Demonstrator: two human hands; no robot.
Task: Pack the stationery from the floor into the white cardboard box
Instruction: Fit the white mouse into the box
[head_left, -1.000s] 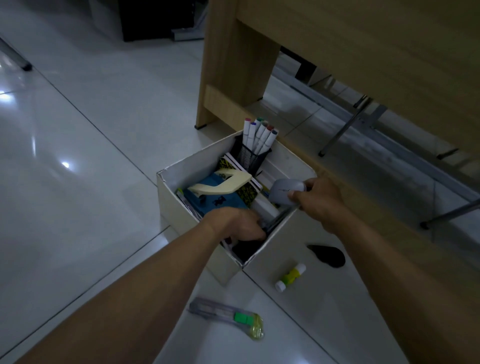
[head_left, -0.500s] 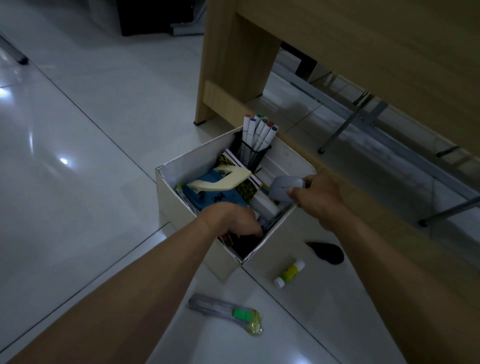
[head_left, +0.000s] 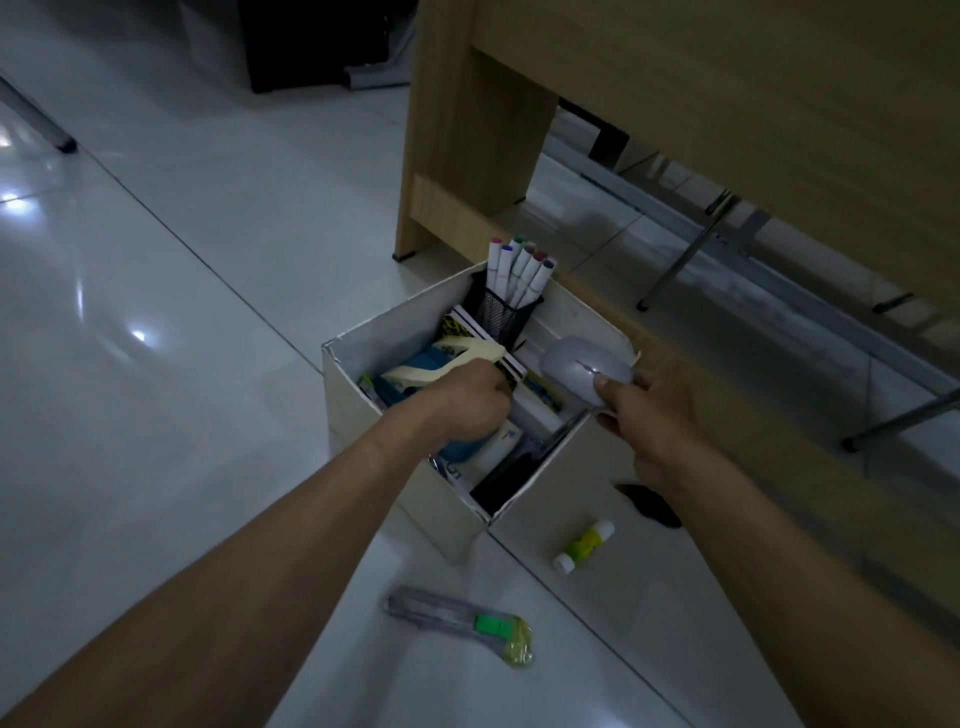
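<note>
The white cardboard box (head_left: 349, 395) stands open on the floor beside a desk leg. Inside are a black mesh cup of markers (head_left: 511, 296), a cream tape dispenser (head_left: 447, 358) on blue items, and a black item (head_left: 506, 478). My left hand (head_left: 467, 402) reaches down into the box by the dispenser, fingers curled among the contents with the tips hidden. My right hand (head_left: 654, 421) grips a grey computer mouse (head_left: 579, 366) just over the box's right edge. A glue stick (head_left: 584, 545), a utility knife (head_left: 462, 623) and a black object (head_left: 649, 503) lie on the floor.
A wooden desk (head_left: 727, 104) overhangs the upper right, its leg (head_left: 462, 156) just behind the box. Metal chair legs (head_left: 691, 254) stand under it. Glossy white tile floor (head_left: 156, 312) spreads to the left.
My left hand has slid farther into the box, up to the cream dispenser. My right hand stays at the box's right edge with the mouse, which now shows more.
</note>
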